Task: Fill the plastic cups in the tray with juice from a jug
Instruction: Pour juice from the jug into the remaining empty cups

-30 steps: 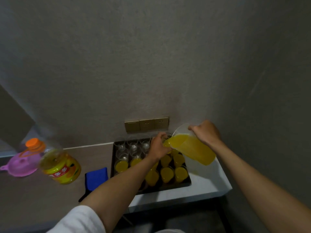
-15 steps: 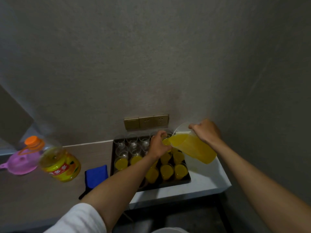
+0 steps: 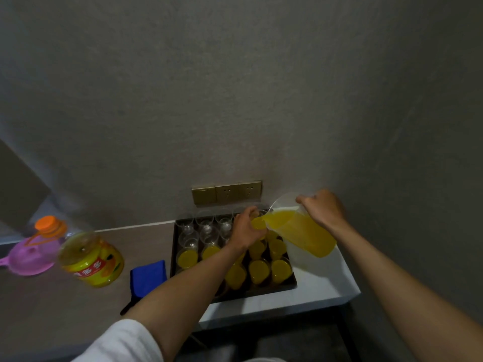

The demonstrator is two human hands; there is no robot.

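A dark tray on the counter holds several clear plastic cups. Those at the front and right are full of orange juice; those at the back left are empty. My left hand grips one cup near the tray's back right, and that cup holds juice. My right hand holds the handle of a clear jug, tilted down to the left with its spout at the held cup. The jug is partly full of juice.
A large yellow juice bottle with an orange cap lies on the counter at left, beside a pink funnel. A blue cloth lies left of the tray. Brass wall sockets sit behind. The counter edge drops off right of the tray.
The juice in the held cup has risen. Both hands and the jug have stayed almost in place.
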